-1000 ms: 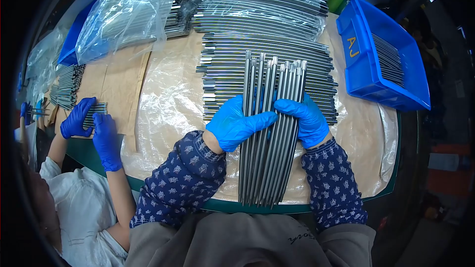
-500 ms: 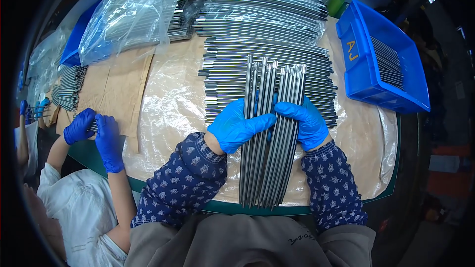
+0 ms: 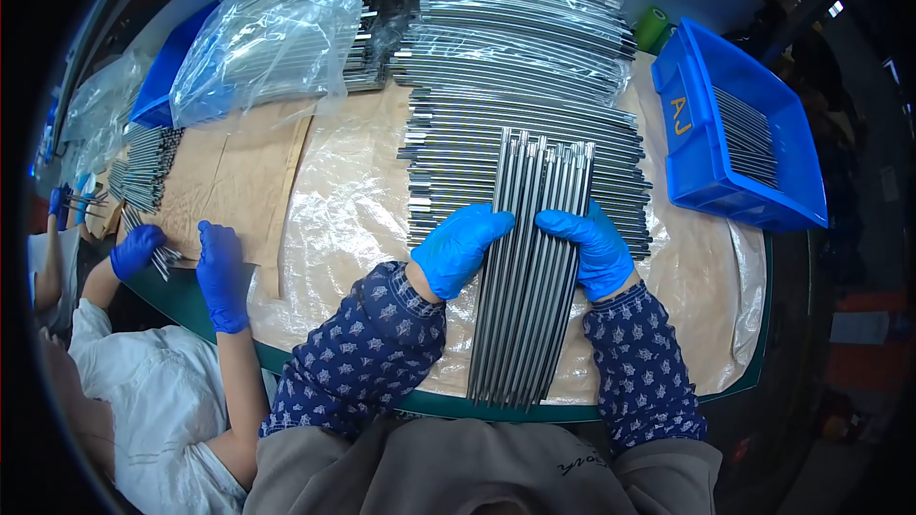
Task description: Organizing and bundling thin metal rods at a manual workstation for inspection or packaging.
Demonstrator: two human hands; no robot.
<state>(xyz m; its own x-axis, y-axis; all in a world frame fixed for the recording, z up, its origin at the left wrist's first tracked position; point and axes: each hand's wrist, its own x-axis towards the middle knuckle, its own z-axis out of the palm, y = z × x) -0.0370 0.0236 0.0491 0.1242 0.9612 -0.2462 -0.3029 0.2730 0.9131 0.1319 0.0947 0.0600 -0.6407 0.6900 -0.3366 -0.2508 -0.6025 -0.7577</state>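
Observation:
Between my two blue-gloved hands stands a flat bundle of slim metal rods (image 3: pixel 530 315), tilted a little, its lower ends near the table's front edge. My left hand (image 3: pixel 456 250) grips its left side, with the thumb along the outer rod. From the right, my right hand (image 3: pixel 596 253) closes on the other side, its thumb over the front rods. The fingers of both hands are mostly hidden behind the bundle. Beyond it, many similar rods (image 3: pixel 444 138) lie side by side in a broad layer, the far ones under clear plastic film (image 3: pixel 544 0).
A blue bin (image 3: pixel 687 167) at the right holds more rods. Far left, plastic sheeting (image 3: pixel 272 48) covers stacked rods. A co-worker's gloved hands (image 3: pixel 224 277) are at the left, one holding a small bunch of rods (image 3: pixel 164 259). Brown paper (image 3: pixel 229 172) covers the tabletop there.
The rods in my hands have come together from two groups into one flatter bundle. My left thumb has drawn back to its left edge. The co-worker's hands have moved apart.

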